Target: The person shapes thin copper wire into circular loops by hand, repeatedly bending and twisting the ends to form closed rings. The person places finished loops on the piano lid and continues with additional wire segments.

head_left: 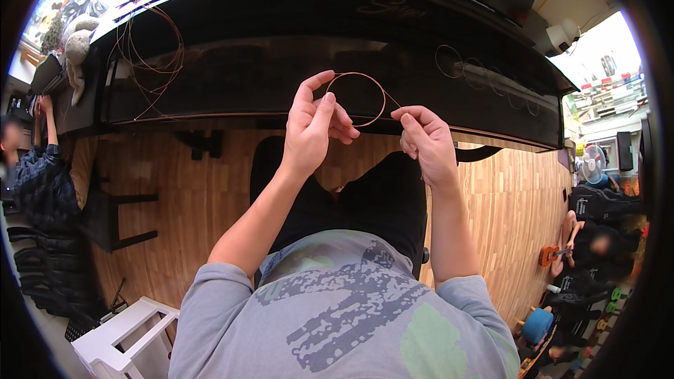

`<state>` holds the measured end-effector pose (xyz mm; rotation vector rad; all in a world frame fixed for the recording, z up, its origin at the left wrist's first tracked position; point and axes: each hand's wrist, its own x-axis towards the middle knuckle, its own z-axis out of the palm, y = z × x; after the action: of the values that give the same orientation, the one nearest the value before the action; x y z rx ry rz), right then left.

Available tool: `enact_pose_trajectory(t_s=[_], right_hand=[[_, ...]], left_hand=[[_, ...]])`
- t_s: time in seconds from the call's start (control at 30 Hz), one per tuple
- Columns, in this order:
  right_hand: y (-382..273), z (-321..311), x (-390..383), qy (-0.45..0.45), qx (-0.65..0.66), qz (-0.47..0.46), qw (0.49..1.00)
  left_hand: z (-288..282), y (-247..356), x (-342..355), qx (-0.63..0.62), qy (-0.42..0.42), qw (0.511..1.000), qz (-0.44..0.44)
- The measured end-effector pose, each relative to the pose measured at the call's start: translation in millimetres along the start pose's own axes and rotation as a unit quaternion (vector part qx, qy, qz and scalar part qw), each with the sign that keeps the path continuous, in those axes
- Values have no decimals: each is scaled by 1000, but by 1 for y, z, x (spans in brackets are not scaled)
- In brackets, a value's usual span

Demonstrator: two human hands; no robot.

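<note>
In front of the black piano (253, 31), a thin copper-coloured string (384, 93) is bent into a round loop between my hands. My left hand (312, 123) pinches the loop's left side between thumb and forefinger, its other fingers loosely curled below. At the right, my right hand (427, 137) is closed, with thumb and forefinger pinching a stretch of string that runs off the loop. A larger tangle of copper-coloured strings (181, 49) lies on the piano's left part. Several thin silvery loops of string (476, 77) are spread along its right part.
A white stool (126, 347) is at the lower left, near a dark bench (123, 221). At the far left a person in a checked shirt (45, 179) sits with arms stretched forward. Another person at the far right holds a ukulele (549, 255). A fan (592, 161) stands behind them.
</note>
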<state>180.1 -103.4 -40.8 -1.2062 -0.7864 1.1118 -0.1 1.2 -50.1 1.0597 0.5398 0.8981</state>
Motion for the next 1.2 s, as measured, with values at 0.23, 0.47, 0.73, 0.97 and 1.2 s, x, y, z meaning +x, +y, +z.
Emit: enact_pose_trajectory(t_s=[0.23, 0.47, 0.73, 0.97, 1.2], right_hand=[[-7, -1, 2, 34, 35, 22, 999], [-15, -1, -5, -43, 155, 77, 984], [-16, 5, 1, 34, 209, 71, 975], [-8, 17, 2, 151, -80, -68, 983], [-3, 29, 1, 162, -159, -104, 968]], left_hand=[[-8, -1, 3, 188, 14, 981, 44], [-2, 2, 2, 274, 19, 954, 119], [7, -2, -7, 404, 13, 896, 184], [7, -8, -6, 432, 5, 877, 210], [11, -8, -8, 390, -4, 908, 155]])
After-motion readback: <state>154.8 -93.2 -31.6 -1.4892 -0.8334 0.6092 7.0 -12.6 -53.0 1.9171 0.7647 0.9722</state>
